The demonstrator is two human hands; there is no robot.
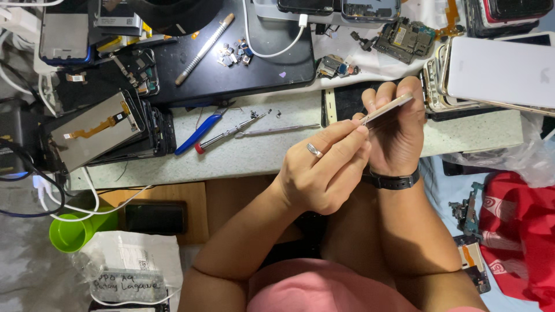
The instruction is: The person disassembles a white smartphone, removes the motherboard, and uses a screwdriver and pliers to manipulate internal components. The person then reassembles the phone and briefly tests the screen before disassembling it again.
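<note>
Presently, near to far:

Left hand (315, 176): at about 7 o'clock from the phone; ring on one finger; grip narrow, fingertips pinched on a thin metal tool whose tip meets the phone's lower edge.
Thin metal tool (364, 120): mostly hidden by the fingers; only a short tip shows, touching the phone at its seam, as far as can be told.
Right hand (399, 130): dark wristband below it; grip closed around the phone, thumb and fingers clamping its long sides, held above the desk's near edge.
Phone (388, 108): slim, pale gold edge, tilted up toward 2 o'clock, seen edge-on.
Handling note: judged from the pose, the work goes best with the right hand steady and the tool kept shallow and flat along the seam, pressure light, so the tip neither slips toward the fingers nor digs inside.
Desk (254, 156): pale top, crowded.
Screwdriver, red-capped (228, 134): at 9 o'clock from the hands, beside a blue-handled tool (199, 132) and slim tweezers (277, 130).
Loose screws (234, 53): small heap on a dark mat (272, 72), at 11 o'clock.
Circuit board (404, 39): at 12 o'clock, far side.
White slab device (500, 72): at 2 o'clock, on stacked frames.
Green cup (72, 232): at 8 o'clock, below the desk edge.
</note>
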